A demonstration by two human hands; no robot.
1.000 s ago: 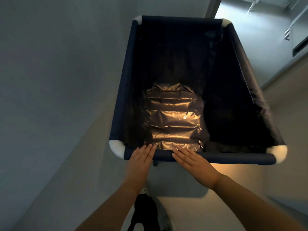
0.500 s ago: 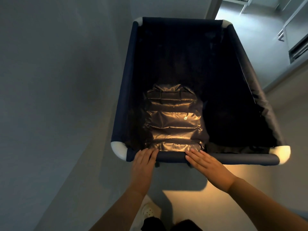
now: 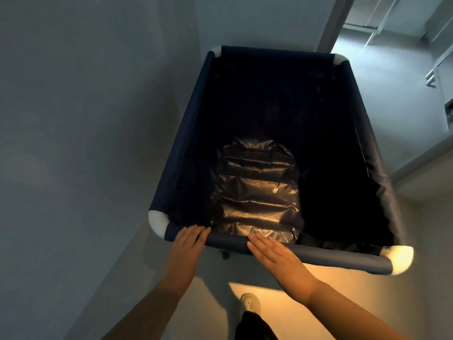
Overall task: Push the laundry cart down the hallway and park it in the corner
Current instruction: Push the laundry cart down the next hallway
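The laundry cart is a deep navy fabric bin with white corner caps, standing right in front of me and close along the wall on the left. A shiny dark padded item lies on its bottom. My left hand lies flat on the near rail beside the left corner cap, fingers stretched over the bar. My right hand presses flat on the same rail a little to the right, fingers straight and not wrapped around it.
A grey wall runs along the cart's left side. Past its far right corner a doorway leads to a brighter floor. Cabinets with bar handles stand at right. A caster and my shoe show below the rail.
The cart has rolled forward along the left wall toward the doorway, with both hands staying flat on the near rail. My right hand shifted slightly left, and my foot stepped forward.
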